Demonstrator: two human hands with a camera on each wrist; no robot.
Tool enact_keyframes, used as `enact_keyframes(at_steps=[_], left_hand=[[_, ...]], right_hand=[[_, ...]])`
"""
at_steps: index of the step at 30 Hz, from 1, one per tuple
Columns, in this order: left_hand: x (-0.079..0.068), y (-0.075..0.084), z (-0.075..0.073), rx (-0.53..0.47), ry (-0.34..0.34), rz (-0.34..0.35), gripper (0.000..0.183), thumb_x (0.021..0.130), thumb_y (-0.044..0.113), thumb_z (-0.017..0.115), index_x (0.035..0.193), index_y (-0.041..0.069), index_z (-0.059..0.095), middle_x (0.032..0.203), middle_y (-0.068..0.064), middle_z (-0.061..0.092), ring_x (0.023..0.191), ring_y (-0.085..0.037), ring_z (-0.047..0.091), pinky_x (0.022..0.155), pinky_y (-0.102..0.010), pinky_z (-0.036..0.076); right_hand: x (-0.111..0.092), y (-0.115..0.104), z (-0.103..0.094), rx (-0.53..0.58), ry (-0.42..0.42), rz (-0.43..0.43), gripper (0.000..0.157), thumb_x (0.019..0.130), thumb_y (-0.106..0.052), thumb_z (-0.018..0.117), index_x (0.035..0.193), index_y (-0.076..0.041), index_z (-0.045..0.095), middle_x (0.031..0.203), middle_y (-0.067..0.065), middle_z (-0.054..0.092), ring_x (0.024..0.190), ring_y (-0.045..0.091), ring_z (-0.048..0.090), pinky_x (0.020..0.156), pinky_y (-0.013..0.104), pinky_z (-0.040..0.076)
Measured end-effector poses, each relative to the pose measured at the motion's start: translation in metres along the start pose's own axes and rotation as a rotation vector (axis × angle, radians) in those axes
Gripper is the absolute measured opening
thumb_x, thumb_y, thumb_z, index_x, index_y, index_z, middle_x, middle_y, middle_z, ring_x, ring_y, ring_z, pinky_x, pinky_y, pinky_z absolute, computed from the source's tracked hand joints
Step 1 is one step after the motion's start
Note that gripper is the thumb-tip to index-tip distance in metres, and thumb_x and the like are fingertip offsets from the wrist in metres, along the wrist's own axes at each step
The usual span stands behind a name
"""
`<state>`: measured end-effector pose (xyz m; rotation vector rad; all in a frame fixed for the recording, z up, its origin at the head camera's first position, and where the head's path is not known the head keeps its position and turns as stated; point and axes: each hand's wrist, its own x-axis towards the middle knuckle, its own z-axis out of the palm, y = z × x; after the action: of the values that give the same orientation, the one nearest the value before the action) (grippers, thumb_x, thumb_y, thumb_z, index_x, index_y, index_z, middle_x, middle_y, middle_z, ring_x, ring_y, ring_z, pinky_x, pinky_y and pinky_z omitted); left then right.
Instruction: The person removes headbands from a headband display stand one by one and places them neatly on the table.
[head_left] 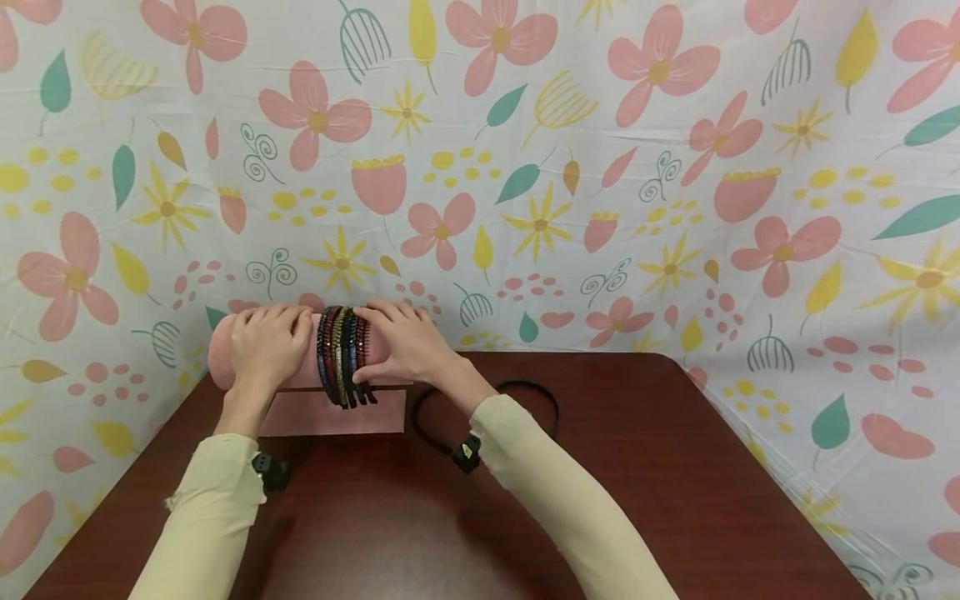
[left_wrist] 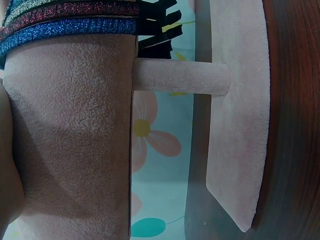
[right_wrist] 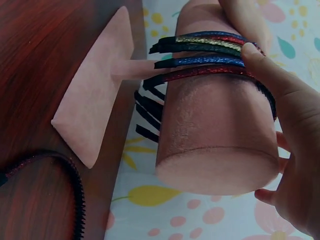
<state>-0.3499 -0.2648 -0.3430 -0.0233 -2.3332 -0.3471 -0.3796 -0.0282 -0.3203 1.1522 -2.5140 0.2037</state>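
Observation:
A pink plush headband stand [head_left: 330, 414] has a horizontal roll on a post above a flat base. Several glittery headbands [head_left: 342, 354] in blue, red, gold and black sit side by side over the roll, their black ends hanging down. My left hand [head_left: 270, 342] grips the roll left of the bands, its fingers bent over the top. On the right, my right hand [right_wrist: 295, 125] lies against the roll, thumb tip touching the headbands [right_wrist: 210, 61]. Its other fingers are partly hidden behind the roll. Only an edge of the left hand [left_wrist: 7, 165] shows in the left wrist view.
One more dark headband [head_left: 536, 385] with toothed inner edges lies on the brown table [head_left: 675, 467], under the right forearm. A flower-print cloth [head_left: 525, 208] hangs behind and beside the table. Each wrist wears a small black camera [head_left: 467, 452].

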Motion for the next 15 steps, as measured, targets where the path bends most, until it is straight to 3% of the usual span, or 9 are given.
enact_keyframes(at_steps=[9, 15], left_hand=[[0.0003, 0.0002, 0.0011, -0.009, 0.053, 0.012, 0.041, 0.103, 0.034, 0.042, 0.108, 0.011, 0.076, 0.113, -0.012, 0.073, 0.111, -0.036, 0.064, 0.105, -0.054, 0.039], [0.0000, 0.0007, 0.0013, -0.009, 0.034, 0.004, 0.042, 0.104, 0.035, 0.041, 0.109, 0.011, 0.075, 0.115, -0.012, 0.072, 0.114, -0.035, 0.063, 0.106, -0.054, 0.038]], right_hand=[[0.0013, 0.0023, 0.0070, -0.029, -0.003, 0.004, 0.108, 0.071, -0.073, 0.072, 0.157, -0.027, 0.024, 0.164, -0.001, 0.027, 0.149, 0.025, 0.031, 0.116, 0.058, 0.031], [0.0000, 0.0034, 0.0063, -0.005, -0.009, 0.012, 0.104, 0.073, -0.071, 0.072, 0.155, -0.027, 0.028, 0.163, -0.005, 0.028, 0.149, 0.021, 0.031, 0.116, 0.057, 0.030]])
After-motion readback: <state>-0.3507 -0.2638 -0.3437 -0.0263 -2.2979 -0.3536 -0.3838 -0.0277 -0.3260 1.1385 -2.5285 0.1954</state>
